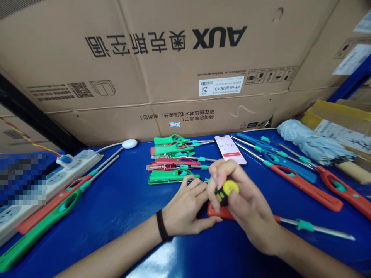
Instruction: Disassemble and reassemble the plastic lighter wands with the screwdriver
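Observation:
In the head view my right hand (249, 208) is closed around a screwdriver with a black and yellow handle (231, 187); its shaft is hidden. Beneath it lies a red long-nosed gas lighter (216, 210), whose metal tube with a teal clip (305, 225) points right. My left hand (187, 204), with a black band at the wrist, rests on the table with its thumb along the lighter's near edge and fingers at its far side, holding its left end. The middle of the lighter is hidden by my right hand. Just beyond lie several green lighters (171, 175) and red lighters (176, 163).
A phone (231, 150) showing a timer lies at the back. More lighters lie to the right (307, 187) and left (43, 227), the latter beside a white power strip (55, 179). A folded light-blue umbrella (307, 139) is at back right. A large cardboard box (162, 77) walls the back.

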{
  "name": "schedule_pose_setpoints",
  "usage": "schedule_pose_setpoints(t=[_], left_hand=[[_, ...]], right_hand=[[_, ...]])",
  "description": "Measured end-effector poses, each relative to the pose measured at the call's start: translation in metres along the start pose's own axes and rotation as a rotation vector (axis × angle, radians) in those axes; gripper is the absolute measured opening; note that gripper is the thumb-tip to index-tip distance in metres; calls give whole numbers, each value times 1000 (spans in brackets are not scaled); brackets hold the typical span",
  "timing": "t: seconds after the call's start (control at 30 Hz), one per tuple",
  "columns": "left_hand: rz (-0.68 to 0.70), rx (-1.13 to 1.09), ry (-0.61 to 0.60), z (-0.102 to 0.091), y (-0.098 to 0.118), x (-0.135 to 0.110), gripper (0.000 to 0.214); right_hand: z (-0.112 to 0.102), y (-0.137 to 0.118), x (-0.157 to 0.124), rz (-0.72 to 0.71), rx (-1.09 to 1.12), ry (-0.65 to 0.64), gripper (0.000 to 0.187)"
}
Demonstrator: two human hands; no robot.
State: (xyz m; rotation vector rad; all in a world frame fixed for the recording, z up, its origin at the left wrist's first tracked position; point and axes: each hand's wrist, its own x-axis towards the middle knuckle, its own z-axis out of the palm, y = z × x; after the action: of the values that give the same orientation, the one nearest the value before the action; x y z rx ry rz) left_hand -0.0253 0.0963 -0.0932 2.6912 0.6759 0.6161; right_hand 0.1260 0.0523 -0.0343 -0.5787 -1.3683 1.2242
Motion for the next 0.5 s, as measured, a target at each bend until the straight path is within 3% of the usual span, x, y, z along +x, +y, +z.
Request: schedule_pose_setpoints(t=[0.1,0.17,0.3,0.43,0.5], left_hand=[[-8,-26,2,-1,0,0,31],[-2,-34,3,-2,1,1,37],[9,-19,13,-3,3,1,44],[26,16,53,-2,4,1,46],[23,36,69,-1,3,1,41]], right_hand=[[-3,-3,-5,27,-167,-71,33],[-3,-5,-6,5,-250,-63,26],[7,-3,-1,-57,-111,-3,9],[19,4,4,-135,-9,142,22],[18,8,4,-121,-14,146,21]])
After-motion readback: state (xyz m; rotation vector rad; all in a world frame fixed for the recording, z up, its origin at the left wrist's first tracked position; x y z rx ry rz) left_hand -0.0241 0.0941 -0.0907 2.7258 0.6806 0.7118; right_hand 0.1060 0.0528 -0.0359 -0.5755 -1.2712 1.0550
